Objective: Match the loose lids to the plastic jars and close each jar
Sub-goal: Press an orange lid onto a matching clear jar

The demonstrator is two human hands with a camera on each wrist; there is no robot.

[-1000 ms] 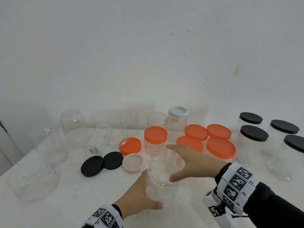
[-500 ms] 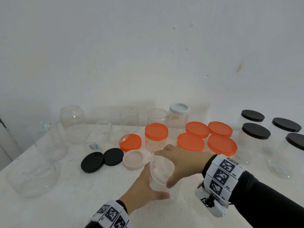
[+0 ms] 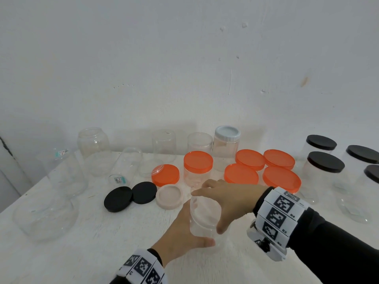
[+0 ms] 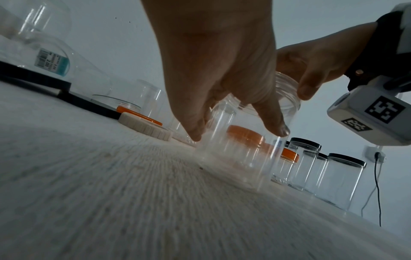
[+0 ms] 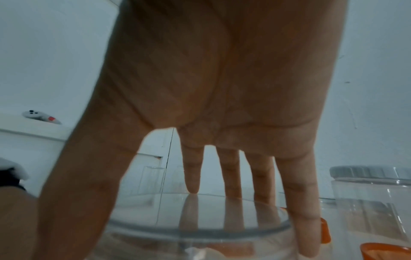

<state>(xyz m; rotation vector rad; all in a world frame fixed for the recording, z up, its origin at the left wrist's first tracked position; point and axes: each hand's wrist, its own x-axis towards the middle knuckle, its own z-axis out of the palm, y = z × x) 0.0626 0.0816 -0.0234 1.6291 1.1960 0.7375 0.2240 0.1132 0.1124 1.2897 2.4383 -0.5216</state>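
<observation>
Clear plastic everywhere. Since a second ago we've dragged the open-mouthed clear plastic jar toward 6 o'clock, away from the orange row. It now stands upright on the rough white-painted tabletop, no lid on it yet, so we judge lid-matching comes next.

Left to right:
- Lidless clear jars at 9–11 o'clock, smooth-walled, one lying on its side with a barcode sticker.
- Two flat matte black round lids loose at 10 o'clock of our jar, then a pale pink ribbed round lid lying inside-up just beside them. Pink one looks a likely match by mouth width.
- Left hand wraps the jar's lower wall, thumb in front.
- Right hand spans the threaded rim from above, fingers spread wide, tips down the outside.
- Orange-lidded jars at 1 o'clock, black-lidded jars at 3 o'clock, closed.
</observation>
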